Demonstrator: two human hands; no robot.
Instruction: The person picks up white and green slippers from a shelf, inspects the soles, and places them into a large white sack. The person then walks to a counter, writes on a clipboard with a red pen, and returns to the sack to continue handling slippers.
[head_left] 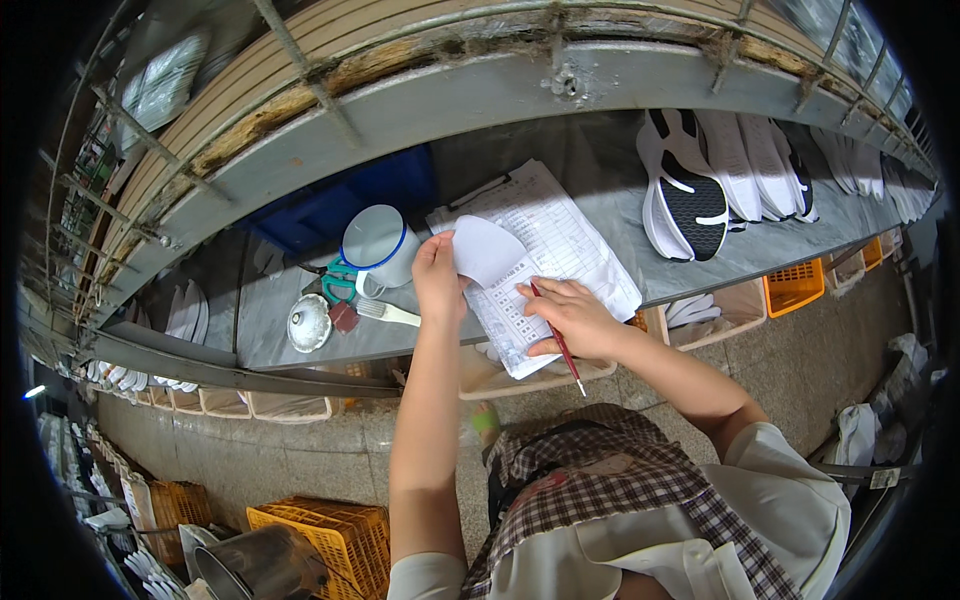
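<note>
My left hand (438, 275) pinches a sheet of white paper (489, 250), curling its blank underside up from a stack. Beneath lies a thick pile of printed forms (585, 245) on a clipboard, whose dark clip edge (481, 190) shows at the far left corner. Across the near part of the pile rests my right hand (572, 318), fingers bent, with a slim red pen (563, 350) held in it; one end of the pen points back toward me. A white mug with a blue rim (401, 262) stands just left of my left hand.
Scissors with green handles (340, 283), a white brush (388, 313) and a white lid (309, 324) lie left on the grey bench. Black-and-white shoe soles (688, 200) stand at right. A metal beam (450, 95) crosses above. Baskets, including an orange one (795, 288), sit below.
</note>
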